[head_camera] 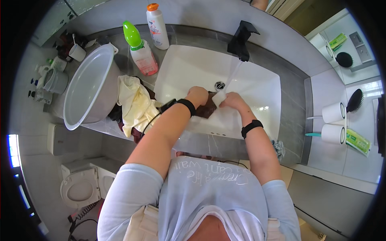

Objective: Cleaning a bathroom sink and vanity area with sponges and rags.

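Note:
Inside the white washbasin (259,87), my left hand (199,95) grips a dark brown wet cloth (206,109) that lies against the basin floor. My right hand (236,101) holds a small white block (219,98) over the cloth's right side; whether it is soap or a brush I cannot tell. Water runs from the black faucet (241,42) in a thin stream down towards the block. Just behind the cloth sits the metal drain (219,86). Both my wrists wear black straps.
Left of the basin stand a tilted large white tub (87,87), a heap of cream cloth (135,105) over darker garments, a green-capped bottle (140,51) and an orange-capped bottle (158,28). A crumpled grey cloth (278,149) lies at the right front edge. Wall cups (333,134) hang right.

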`<state>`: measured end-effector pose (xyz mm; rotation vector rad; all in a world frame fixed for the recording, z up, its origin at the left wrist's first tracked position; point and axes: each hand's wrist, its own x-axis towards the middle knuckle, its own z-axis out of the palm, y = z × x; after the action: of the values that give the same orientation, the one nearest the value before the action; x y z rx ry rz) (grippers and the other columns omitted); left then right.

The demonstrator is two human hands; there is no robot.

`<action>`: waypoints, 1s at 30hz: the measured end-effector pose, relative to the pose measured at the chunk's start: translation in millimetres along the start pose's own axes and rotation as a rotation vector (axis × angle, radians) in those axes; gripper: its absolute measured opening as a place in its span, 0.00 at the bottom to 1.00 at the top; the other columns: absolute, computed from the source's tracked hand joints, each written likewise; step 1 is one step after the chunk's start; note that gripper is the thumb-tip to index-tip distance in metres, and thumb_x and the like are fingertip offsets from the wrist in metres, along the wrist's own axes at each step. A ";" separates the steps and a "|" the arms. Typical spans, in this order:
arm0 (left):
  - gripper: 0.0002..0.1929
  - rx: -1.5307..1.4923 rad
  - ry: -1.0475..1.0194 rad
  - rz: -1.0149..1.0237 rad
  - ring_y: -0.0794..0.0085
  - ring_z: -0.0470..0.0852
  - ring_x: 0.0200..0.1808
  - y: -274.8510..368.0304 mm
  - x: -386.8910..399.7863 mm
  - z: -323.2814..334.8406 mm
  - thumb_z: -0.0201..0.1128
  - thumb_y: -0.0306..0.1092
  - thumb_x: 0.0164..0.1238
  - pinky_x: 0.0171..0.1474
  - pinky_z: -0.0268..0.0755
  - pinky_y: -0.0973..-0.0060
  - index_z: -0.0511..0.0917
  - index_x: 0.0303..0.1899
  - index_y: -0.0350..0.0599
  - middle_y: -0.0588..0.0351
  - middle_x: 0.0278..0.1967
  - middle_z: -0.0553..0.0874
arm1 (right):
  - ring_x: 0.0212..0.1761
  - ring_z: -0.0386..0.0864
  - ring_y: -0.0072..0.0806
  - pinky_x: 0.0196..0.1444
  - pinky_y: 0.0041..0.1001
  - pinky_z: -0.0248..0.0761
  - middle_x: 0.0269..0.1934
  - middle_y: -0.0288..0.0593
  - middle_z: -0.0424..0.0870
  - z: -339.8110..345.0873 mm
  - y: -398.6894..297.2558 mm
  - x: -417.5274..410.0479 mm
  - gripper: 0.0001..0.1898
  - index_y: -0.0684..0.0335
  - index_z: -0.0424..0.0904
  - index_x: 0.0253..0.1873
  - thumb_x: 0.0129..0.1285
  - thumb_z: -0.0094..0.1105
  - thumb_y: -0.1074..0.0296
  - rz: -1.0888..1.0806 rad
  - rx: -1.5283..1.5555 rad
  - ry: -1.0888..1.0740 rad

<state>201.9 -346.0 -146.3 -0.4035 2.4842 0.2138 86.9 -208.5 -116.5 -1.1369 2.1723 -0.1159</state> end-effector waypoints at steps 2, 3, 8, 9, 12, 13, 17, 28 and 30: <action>0.14 0.024 -0.228 -0.003 0.63 0.84 0.42 -19.0 -12.9 -4.7 0.70 0.36 0.46 0.42 0.76 0.62 0.84 0.38 0.45 0.52 0.38 0.85 | 0.33 0.79 0.41 0.39 0.31 0.71 0.32 0.53 0.81 -10.2 -10.9 -6.0 0.25 0.71 0.79 0.39 0.39 0.67 0.56 0.122 0.255 0.009; 0.15 0.011 -0.321 -0.014 0.62 0.83 0.42 -32.6 -14.9 -0.6 0.71 0.37 0.46 0.43 0.75 0.62 0.84 0.38 0.45 0.51 0.39 0.85 | 0.33 0.79 0.39 0.39 0.31 0.71 0.32 0.51 0.81 -15.8 -15.5 -6.7 0.24 0.71 0.79 0.39 0.40 0.66 0.58 0.178 0.379 0.018; 0.22 0.086 -0.392 0.017 0.57 0.83 0.42 -37.4 -29.9 -5.8 0.74 0.42 0.42 0.44 0.74 0.63 0.83 0.41 0.44 0.51 0.41 0.84 | 0.39 0.78 0.40 0.44 0.35 0.72 0.43 0.51 0.78 -1.3 7.6 6.1 0.25 0.71 0.69 0.53 0.48 0.58 0.70 0.159 1.269 0.123; 0.23 0.106 -0.330 0.043 0.57 0.83 0.41 -33.2 -43.6 -11.4 0.74 0.43 0.41 0.43 0.75 0.63 0.83 0.41 0.44 0.51 0.40 0.85 | 0.41 0.78 0.41 0.47 0.36 0.72 0.44 0.52 0.77 3.1 11.2 9.4 0.25 0.71 0.67 0.55 0.49 0.56 0.71 0.133 1.371 0.112; 0.19 0.051 -0.154 -0.054 0.59 0.83 0.41 -19.4 -81.1 -13.1 0.69 0.44 0.47 0.43 0.75 0.62 0.83 0.39 0.43 0.52 0.39 0.85 | 0.47 0.77 0.47 0.53 0.41 0.70 0.47 0.56 0.76 0.4 -6.0 -0.9 0.24 0.71 0.64 0.57 0.53 0.53 0.72 0.022 1.561 -0.021; 0.18 0.025 -0.102 -0.042 0.60 0.83 0.41 -13.8 -96.1 -14.4 0.68 0.44 0.48 0.43 0.75 0.63 0.83 0.39 0.43 0.51 0.39 0.85 | 0.50 0.76 0.49 0.56 0.42 0.69 0.48 0.57 0.75 -1.9 -12.6 -5.6 0.24 0.72 0.63 0.57 0.54 0.53 0.72 -0.019 1.606 -0.079; 0.23 -0.117 0.107 0.000 0.57 0.78 0.50 -2.1 -143.6 -3.0 0.64 0.47 0.51 0.51 0.68 0.57 0.78 0.46 0.43 0.49 0.44 0.80 | 0.48 0.76 0.53 0.53 0.46 0.69 0.45 0.58 0.75 -0.3 -16.5 -0.2 0.24 0.70 0.60 0.59 0.63 0.49 0.61 -0.087 1.778 -0.208; 0.27 -0.367 0.900 -0.141 0.50 0.62 0.63 2.8 -216.1 76.4 0.61 0.48 0.57 0.61 0.56 0.57 0.71 0.53 0.41 0.44 0.54 0.71 | 0.53 0.71 0.56 0.48 0.54 0.66 0.48 0.57 0.74 -9.6 -26.5 -0.8 0.27 0.66 0.64 0.57 0.67 0.37 0.46 -0.049 1.962 -0.005; 0.24 -0.381 0.914 -0.125 0.52 0.63 0.62 3.0 -215.4 81.7 0.61 0.48 0.58 0.60 0.57 0.58 0.73 0.51 0.41 0.45 0.54 0.72 | 0.50 0.72 0.54 0.44 0.51 0.67 0.48 0.56 0.74 -10.5 -24.7 2.7 0.27 0.65 0.64 0.57 0.67 0.36 0.46 -0.077 1.900 0.046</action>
<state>411.1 -272.3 -84.1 -0.9895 3.2888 0.5543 96.7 -228.1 -100.8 -0.0139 1.0496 -1.7240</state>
